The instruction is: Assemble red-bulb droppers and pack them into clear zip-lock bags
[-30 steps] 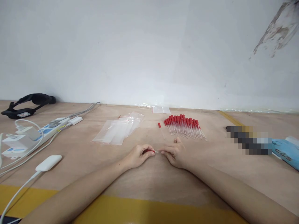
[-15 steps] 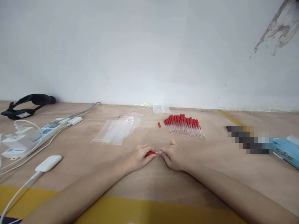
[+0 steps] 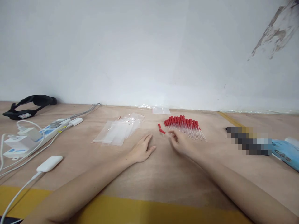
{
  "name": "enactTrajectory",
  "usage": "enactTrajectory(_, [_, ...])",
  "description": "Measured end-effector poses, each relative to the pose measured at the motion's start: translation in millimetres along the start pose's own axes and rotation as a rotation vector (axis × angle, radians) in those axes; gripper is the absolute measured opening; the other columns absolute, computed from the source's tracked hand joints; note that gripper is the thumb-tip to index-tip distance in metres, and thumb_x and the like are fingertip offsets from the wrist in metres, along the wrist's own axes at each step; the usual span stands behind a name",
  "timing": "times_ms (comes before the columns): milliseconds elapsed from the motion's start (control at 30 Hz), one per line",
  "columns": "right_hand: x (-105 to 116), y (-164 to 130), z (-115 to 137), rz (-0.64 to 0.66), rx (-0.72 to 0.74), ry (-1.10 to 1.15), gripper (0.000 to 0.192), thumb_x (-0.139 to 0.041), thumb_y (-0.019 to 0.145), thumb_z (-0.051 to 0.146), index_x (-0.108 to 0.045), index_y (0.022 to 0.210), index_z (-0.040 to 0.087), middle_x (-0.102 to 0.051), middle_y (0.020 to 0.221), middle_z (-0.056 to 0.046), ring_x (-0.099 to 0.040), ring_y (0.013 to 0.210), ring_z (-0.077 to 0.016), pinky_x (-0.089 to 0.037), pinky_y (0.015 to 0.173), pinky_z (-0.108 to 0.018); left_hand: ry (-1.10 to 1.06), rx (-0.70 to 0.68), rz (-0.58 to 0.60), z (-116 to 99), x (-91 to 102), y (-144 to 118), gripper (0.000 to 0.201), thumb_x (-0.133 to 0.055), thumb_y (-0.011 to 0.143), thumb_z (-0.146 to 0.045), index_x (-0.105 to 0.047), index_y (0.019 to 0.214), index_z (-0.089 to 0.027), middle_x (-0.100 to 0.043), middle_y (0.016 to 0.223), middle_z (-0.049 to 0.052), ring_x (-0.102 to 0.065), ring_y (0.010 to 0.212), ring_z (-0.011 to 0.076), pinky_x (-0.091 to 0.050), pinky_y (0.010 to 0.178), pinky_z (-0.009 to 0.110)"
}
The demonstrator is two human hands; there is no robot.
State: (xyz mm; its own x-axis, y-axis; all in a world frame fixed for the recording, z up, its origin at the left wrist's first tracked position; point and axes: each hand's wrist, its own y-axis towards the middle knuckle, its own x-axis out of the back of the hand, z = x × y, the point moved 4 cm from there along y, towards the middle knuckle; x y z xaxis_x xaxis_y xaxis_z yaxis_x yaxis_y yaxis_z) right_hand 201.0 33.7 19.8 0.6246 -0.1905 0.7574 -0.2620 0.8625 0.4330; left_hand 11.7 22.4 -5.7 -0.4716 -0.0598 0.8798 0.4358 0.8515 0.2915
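My left hand lies on the wooden table with its fingers stretched out and nothing in it. Farther right, my right hand is closed in a pinch on the clear tube of a dropper, whose red rubber bulb points left, away from the fingers. Just beyond that bulb lies another single dropper, its tube partly covered. A row of several red-bulbed droppers spreads out behind my right hand, bulbs toward the wall. Clear plastic zip bags overlap beyond my left hand.
On the left are a power strip with plugs and cables, a white oval device and a black strap headset. A small bag lies by the wall. At right are a blurred dark object and a blue packet.
My left hand has let go of the red bulb and opened flat. My right hand has carried the dropper forward, close to the single one on the table.
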Motion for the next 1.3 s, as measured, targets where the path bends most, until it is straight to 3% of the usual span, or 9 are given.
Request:
enactTrajectory(133, [-2.3, 25.4, -10.8, -0.171, -0.095, -0.268, 0.016, -0.043, 0.080, 0.023, -0.057, 0.084, 0.018, -0.065, 0.072, -0.004, -0.057, 0.067, -0.0172, -0.029, 0.070, -0.032, 0.094, 0.056, 0.137, -2.3, -17.0, 33.5, 0.066, -0.033, 0.084, -0.050, -0.028, 0.133, -0.006, -0.026, 0.140, 0.017, -0.022, 0.129, 0.0273, -0.018, 0.105, 0.040])
enactTrajectory(300, [-23.3, 48.5, -9.6, -0.205, -0.188, -0.464, 0.019, -0.041, 0.080, 0.022, -0.058, 0.085, 0.017, -0.066, 0.078, -0.007, -0.058, 0.072, -0.0197, -0.021, 0.073, -0.035, 0.151, 0.086, 0.185, -2.4, -32.5, 70.0, 0.063, -0.025, 0.086, -0.048, -0.025, 0.134, -0.008, -0.022, 0.142, 0.014, -0.017, 0.131, 0.0276, -0.013, 0.104, 0.045])
enactTrajectory(567, [-42.1, 55.4, -8.1, -0.137, -0.216, -0.504, 0.023, -0.038, 0.081, 0.022, -0.058, 0.091, 0.017, -0.064, 0.088, -0.010, -0.057, 0.078, -0.0216, -0.019, 0.074, -0.038, 0.137, 0.020, 0.118, 9.7, -41.9, 100.0, 0.043, -0.024, 0.089, -0.030, -0.032, 0.129, -0.022, -0.032, 0.139, 0.004, -0.028, 0.126, 0.0255, -0.020, 0.101, 0.048])
enactTrajectory(733, [-42.6, 47.1, -7.7, -0.113, -0.167, -0.499, 0.026, -0.039, 0.083, 0.031, -0.060, 0.093, 0.020, -0.062, 0.090, -0.009, -0.054, 0.082, -0.0219, -0.020, 0.073, -0.037, 0.123, 0.010, 0.007, 10.3, -38.3, 105.1, 0.037, -0.027, 0.087, -0.024, -0.037, 0.121, -0.013, -0.049, 0.123, 0.011, -0.043, 0.115, 0.0218, -0.030, 0.097, 0.041])
enactTrajectory(900, [-31.8, 27.7, -11.8, -0.178, -0.076, -0.459, 0.026, -0.042, 0.082, 0.035, -0.062, 0.092, 0.020, -0.059, 0.089, -0.007, -0.052, 0.076, -0.0183, -0.022, 0.072, -0.034, 0.156, 0.019, -0.149, 6.1, -27.3, 89.9, 0.032, -0.030, 0.085, -0.018, -0.040, 0.114, -0.010, -0.049, 0.118, 0.015, -0.041, 0.115, 0.0228, -0.029, 0.098, 0.038])
enactTrajectory(1100, [-7.6, -18.9, -18.9, -0.166, 0.145, -0.368, 0.022, -0.043, 0.083, 0.027, -0.062, 0.079, 0.019, -0.060, 0.079, -0.004, -0.051, 0.071, -0.0157, -0.027, 0.069, -0.031, 0.306, -0.022, -0.248, 9.0, 7.6, 34.7, 0.030, -0.029, 0.088, -0.024, -0.049, 0.108, -0.014, -0.047, 0.120, 0.014, -0.033, 0.122, 0.0260, -0.022, 0.103, 0.042])
enactTrajectory(1200, [0.6, -35.1, -25.1, -0.166, 0.190, -0.314, 0.023, -0.043, 0.083, 0.027, -0.061, 0.072, 0.018, -0.057, 0.072, -0.004, -0.050, 0.067, -0.0152, -0.030, 0.066, -0.030, 0.458, 0.131, -0.249, 36.6, 36.8, 7.3, 0.037, -0.034, 0.086, -0.030, -0.045, 0.117, -0.012, -0.038, 0.131, 0.015, -0.021, 0.128, 0.0304, -0.014, 0.105, 0.046])
enactTrajectory(1267, [1.8, -38.9, -29.1, -0.163, 0.202, -0.269, 0.024, -0.043, 0.083, 0.027, -0.061, 0.071, 0.017, -0.055, 0.070, -0.005, -0.049, 0.066, -0.0149, -0.032, 0.065, -0.029, 0.505, 0.387, -0.228, 67.3, 57.3, -7.5, 0.045, -0.035, 0.085, -0.034, -0.039, 0.123, -0.010, -0.031, 0.136, 0.016, -0.017, 0.129, 0.0315, -0.012, 0.105, 0.045])
enactTrajectory(1300, [1.4, -39.1, -30.7, -0.159, 0.204, -0.247, 0.023, -0.043, 0.082, 0.027, -0.061, 0.071, 0.017, -0.054, 0.070, -0.005, -0.049, 0.066, -0.0149, -0.033, 0.065, -0.029, 0.508, 0.473, -0.235, 81.4, 66.2, -13.5, 0.049, -0.035, 0.085, -0.035, -0.037, 0.123, -0.005, -0.031, 0.135, 0.021, -0.018, 0.127, 0.0360, -0.014, 0.102, 0.050])
